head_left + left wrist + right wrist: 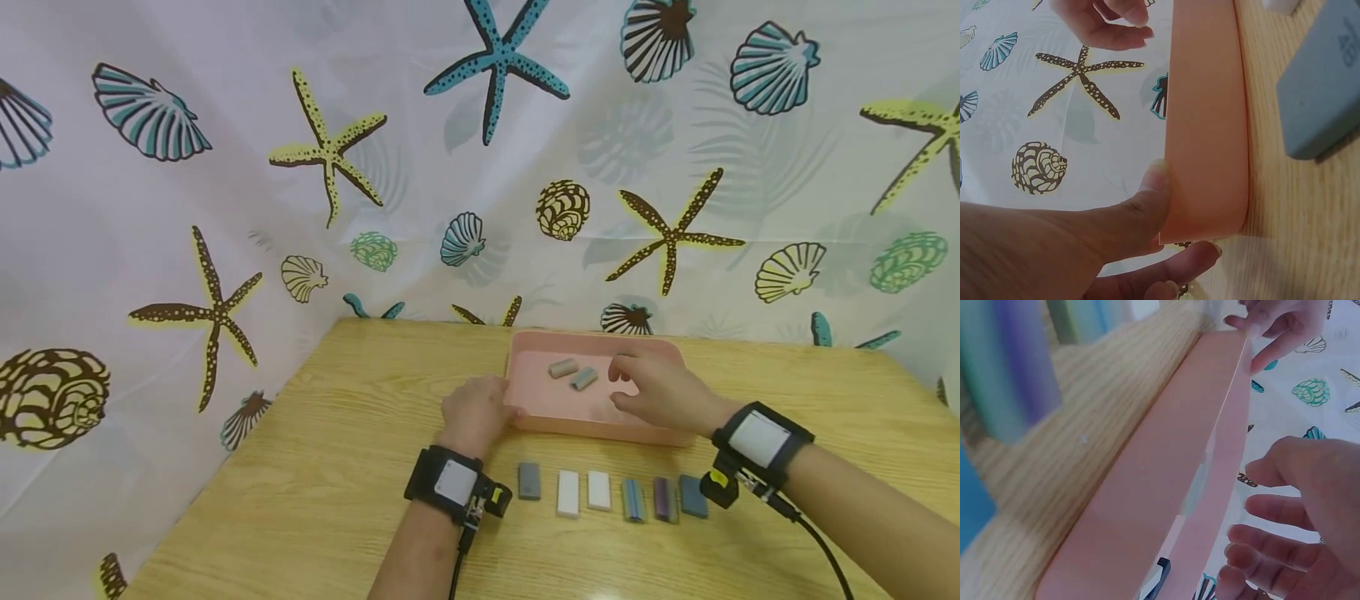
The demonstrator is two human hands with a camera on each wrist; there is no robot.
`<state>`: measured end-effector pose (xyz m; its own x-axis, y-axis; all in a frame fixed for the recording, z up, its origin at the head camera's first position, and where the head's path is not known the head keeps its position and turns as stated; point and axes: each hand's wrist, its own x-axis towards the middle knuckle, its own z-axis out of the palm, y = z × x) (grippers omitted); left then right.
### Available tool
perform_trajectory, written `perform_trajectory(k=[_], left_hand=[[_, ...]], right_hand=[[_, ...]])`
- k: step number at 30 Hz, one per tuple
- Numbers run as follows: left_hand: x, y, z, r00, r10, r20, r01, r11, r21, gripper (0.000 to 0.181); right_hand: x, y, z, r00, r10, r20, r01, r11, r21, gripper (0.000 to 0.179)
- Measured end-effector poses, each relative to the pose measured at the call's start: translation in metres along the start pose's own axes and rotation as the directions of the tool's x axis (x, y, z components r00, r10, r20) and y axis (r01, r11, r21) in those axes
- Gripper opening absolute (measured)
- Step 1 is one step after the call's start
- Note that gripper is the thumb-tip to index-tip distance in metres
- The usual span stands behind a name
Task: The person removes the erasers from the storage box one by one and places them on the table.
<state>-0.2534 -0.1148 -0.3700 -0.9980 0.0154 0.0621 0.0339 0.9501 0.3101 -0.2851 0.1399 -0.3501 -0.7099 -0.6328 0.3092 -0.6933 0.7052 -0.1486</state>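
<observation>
A shallow pink plastic box stands on the wooden table in the head view. My left hand grips its front left corner, with the thumb on the rim and fingers outside the wall. Over the box's right part hovers my right hand, fingers loosely bent and holding nothing. Inside the box lie two small greyish pieces, one beige-grey and one grey-green. The right hand partly hides the box's right side. A dark item shows over the rim in the right wrist view; its kind is unclear.
Before the box runs a row of eraser-like blocks: a grey one, two white ones, a blue-striped one, a purple-striped one and a dark blue one. A shell-patterned curtain hangs behind the table.
</observation>
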Motion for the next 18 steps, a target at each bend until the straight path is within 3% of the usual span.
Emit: perform_trajectory(k=[18], left_hand=[[0.002,-0.003,0.0,1.0,0.011,-0.002,-0.011,1.0,0.007,0.043]], right_hand=[[0.047,0.007,0.025,0.993,0.102,0.06,-0.101,0.995,-0.023,0.024]])
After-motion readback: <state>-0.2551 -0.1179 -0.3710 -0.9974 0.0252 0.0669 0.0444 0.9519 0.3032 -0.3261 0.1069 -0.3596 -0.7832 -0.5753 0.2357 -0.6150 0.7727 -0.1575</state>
